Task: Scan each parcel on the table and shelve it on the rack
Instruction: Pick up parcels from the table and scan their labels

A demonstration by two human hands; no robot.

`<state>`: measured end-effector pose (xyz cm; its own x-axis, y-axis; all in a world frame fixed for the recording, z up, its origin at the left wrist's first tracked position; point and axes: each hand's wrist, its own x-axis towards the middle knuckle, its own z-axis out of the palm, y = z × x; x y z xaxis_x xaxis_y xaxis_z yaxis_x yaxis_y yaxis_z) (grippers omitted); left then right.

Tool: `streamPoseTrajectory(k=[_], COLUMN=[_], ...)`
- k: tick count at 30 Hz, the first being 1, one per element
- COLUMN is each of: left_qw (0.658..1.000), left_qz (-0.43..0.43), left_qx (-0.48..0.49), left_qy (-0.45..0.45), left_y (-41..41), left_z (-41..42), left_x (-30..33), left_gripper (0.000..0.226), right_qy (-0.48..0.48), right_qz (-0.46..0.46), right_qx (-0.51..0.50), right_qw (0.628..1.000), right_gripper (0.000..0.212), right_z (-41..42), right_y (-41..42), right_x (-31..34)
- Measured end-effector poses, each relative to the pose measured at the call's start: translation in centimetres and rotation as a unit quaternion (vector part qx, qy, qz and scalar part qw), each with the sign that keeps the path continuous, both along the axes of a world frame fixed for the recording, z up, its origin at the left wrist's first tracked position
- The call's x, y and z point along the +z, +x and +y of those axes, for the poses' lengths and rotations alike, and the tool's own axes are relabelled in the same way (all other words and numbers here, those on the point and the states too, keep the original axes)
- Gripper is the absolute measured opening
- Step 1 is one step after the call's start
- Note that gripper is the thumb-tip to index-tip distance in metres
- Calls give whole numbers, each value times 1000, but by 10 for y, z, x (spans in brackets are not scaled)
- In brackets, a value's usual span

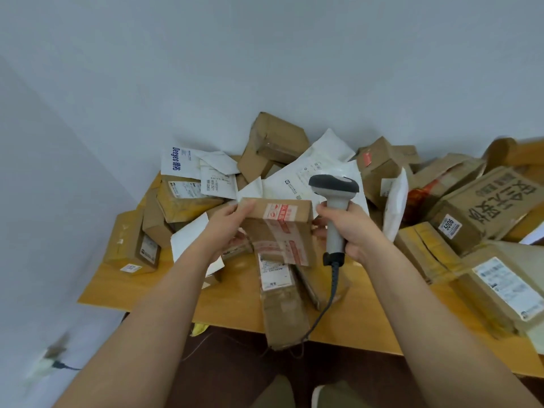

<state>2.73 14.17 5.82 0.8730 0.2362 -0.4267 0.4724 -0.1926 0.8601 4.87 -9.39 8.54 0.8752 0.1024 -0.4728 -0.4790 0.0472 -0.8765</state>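
**packrat_22:** ok so the big picture: the wooden table (362, 304) is buried in a heap of cardboard boxes and white mailer bags, piled up against the wall. No rack in view anywhere, so shelving looks like it means turning away from here

**shelfgoblin:** yeah and the one that counts is the small box (279, 228) with the red printed tape, lifted up above the pile dead centre. It's tipped, long side running roughly up and down from where we're looking, top face tilted toward the wall

**packrat_22:** left hand (226, 225) is clamped on its upper left edge, thumb on top. Right hand (350, 228) is wrapped tight round the scanner (335, 198) handle, just right of the box, fingertips seem to brush the box's right side

**shelfgoblin:** the scanner's head sits above and behind the box's top corner though, can't tell which way its window faces. And I don't see a shipping label on the faces showing, only tape. My guess: box needs rotating by the left hand till the label turns up

**packrat_22:** stuff in the way: the long box (282, 307) with a label right underneath, and the scanner cable (326, 307) dangling across it. Could snag
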Motion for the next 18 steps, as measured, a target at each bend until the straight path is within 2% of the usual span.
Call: streamPoseTrajectory(k=[3, 6, 7, 10, 14, 18], left_qw=[1000, 999, 999, 999, 998, 991], left_qz=[-23, -23, -20, -23, -44, -62], left_qx=[5, 31, 34, 21, 50, 86], left_qy=[-2, 7, 0, -8, -4, -87], left_y=[1, -1, -1, -1, 1, 3], left_z=[2, 1, 0, -7, -9, -10], left_x=[3, 0, -2, -6, -3, 13], left_gripper=[63, 83, 82, 60, 54, 50], right_qy=[18, 32, 32, 34, 56, 78], right_qz=[-18, -13, -9, -5, -8, -5], right_qx=[-10, -27, -30, -35, -48, -70], right_qw=[1000, 999, 999, 999, 997, 994], right_gripper=[8, 14, 18, 25, 31, 32], right_z=[0, 0, -1, -4, -10, -12], right_y=[5, 9, 9, 11, 13, 15], right_x=[5, 2, 1, -4, -4, 0])
